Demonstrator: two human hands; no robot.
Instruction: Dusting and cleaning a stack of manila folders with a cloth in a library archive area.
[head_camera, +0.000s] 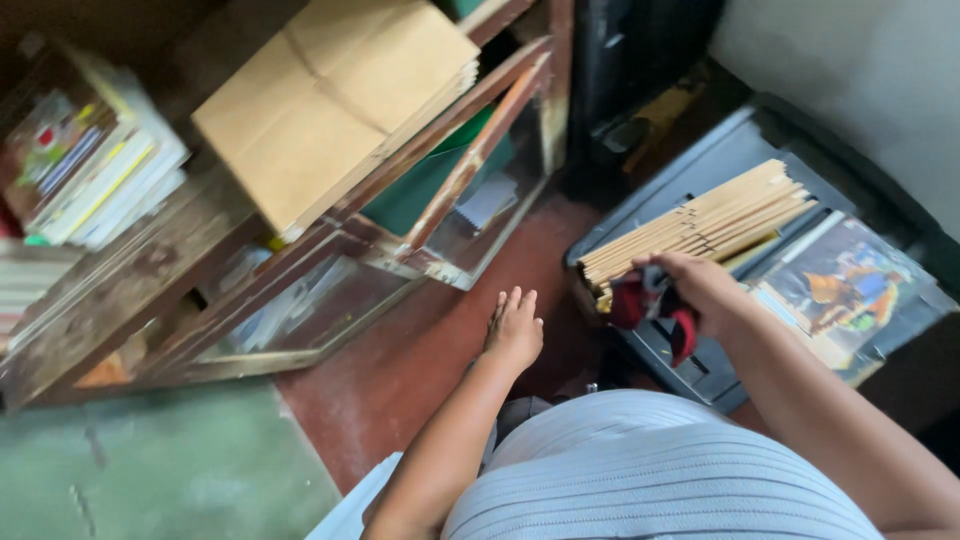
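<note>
Red cloth (650, 300) is bunched in the right hand (700, 290), pressed against a stack of tan folders (710, 220). Left hand (513, 330) hangs flat and empty above the red floor (400, 370).

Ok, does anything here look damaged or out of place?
Yes. The wooden cabinet looks worn, its frame scuffed and the finish peeling near the lower corner. A stack of brown folders sits askew on top, overhanging the edge. The red floor is scuffed.
</note>
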